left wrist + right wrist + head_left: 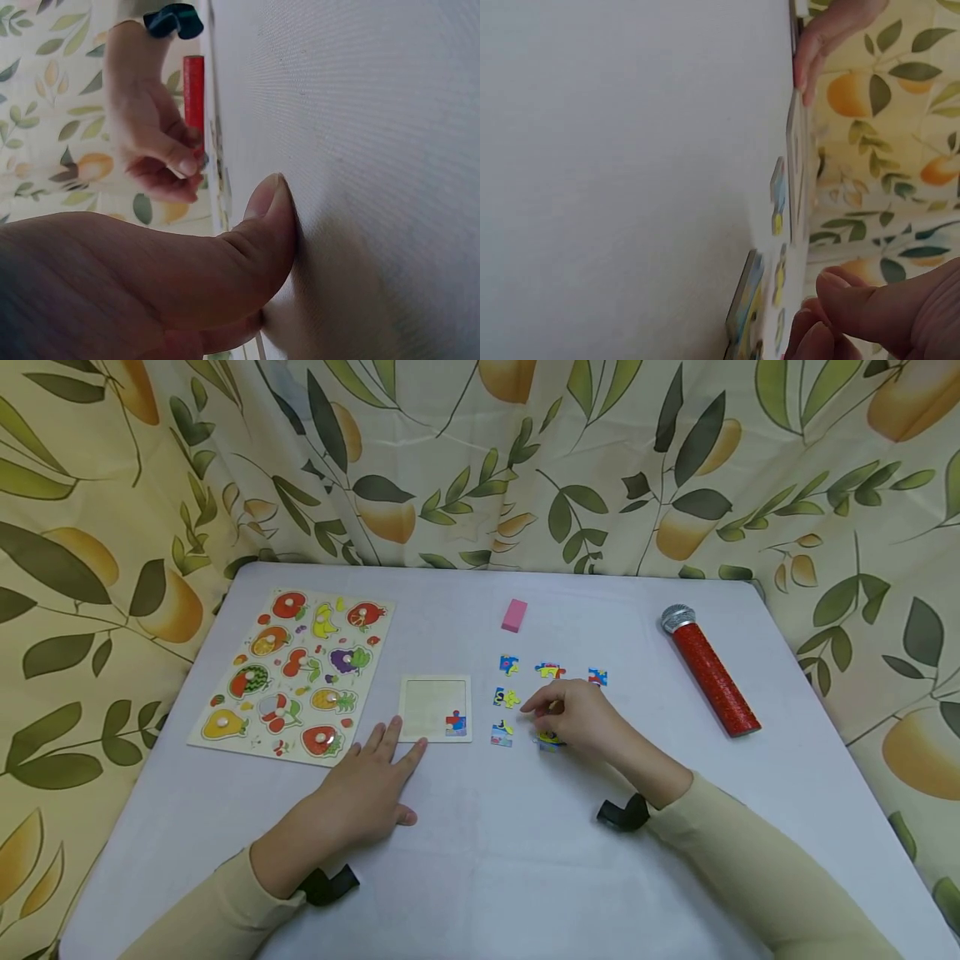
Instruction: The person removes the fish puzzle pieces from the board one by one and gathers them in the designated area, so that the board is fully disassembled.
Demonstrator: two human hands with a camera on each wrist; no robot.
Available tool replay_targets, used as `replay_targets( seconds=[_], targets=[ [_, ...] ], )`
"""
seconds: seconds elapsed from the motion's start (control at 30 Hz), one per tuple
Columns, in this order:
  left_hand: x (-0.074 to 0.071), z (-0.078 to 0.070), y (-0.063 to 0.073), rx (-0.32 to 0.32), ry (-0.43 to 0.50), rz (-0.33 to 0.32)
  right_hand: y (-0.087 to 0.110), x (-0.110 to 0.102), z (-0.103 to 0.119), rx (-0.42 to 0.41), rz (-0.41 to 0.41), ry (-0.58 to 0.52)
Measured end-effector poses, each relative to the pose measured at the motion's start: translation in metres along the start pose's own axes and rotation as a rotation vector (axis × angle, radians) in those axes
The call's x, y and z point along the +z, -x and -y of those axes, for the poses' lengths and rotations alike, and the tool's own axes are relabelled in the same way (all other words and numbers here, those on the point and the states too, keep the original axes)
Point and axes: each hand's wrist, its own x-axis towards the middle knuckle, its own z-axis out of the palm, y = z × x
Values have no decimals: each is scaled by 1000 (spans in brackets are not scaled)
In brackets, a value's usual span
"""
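Note:
My left hand [360, 793] lies with fingers spread, its fingertips touching the lower left edge of a small square puzzle tray [438, 678]. One jigsaw piece [456, 723] with red and blue sits in the tray's lower right corner. Over the loose pieces hovers my right hand [581, 718], fingers loosely bent; nothing shows between them in the right wrist view. Just left of its fingertips is a yellow and dark piece [506, 697]. A blue and yellow piece [550, 740] lies partly covered beneath this hand. My left thumb [262, 232] appears close over the white cloth.
A fruit board [292, 677] lies at the left of the white-covered table. Behind the loose pieces is a pink block [513, 616]. A red glittery microphone [712, 672] lies at the right. Other pieces [508, 665] are spread beside the tray. A patterned curtain [480, 460] hangs behind.

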Motion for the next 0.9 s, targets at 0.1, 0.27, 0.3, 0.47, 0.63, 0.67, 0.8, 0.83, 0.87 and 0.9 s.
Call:
replay_targets(
  seconds=[0.1,0.27,0.3,0.47,0.63,0.67,0.8,0.83,0.87,0.9],
  targets=[
    [0,0,0,2,0,-3,-5,5,7,-26,12,-15],
    [0,-1,0,1,-1,-5,-14,14,20,-83,39,-43],
    [0,-1,0,0,-1,-6,-16,16,22,-95,47,-40],
    [-1,-1,1,0,-2,-3,-25,28,36,-157,86,1],
    [-2,-1,1,1,-3,0,-35,39,47,-212,130,21],
    [-2,-1,1,2,-3,0,-37,41,49,-218,139,20],
    [-2,-1,1,6,-6,0,-44,48,53,-238,170,28],
    [-2,-1,1,6,-6,0,-46,50,54,-244,175,32],
    [-2,-1,1,7,-6,1,-47,51,55,-248,179,39],
    [-2,-1,1,7,-6,0,-48,52,56,-250,182,48]
  ],
)
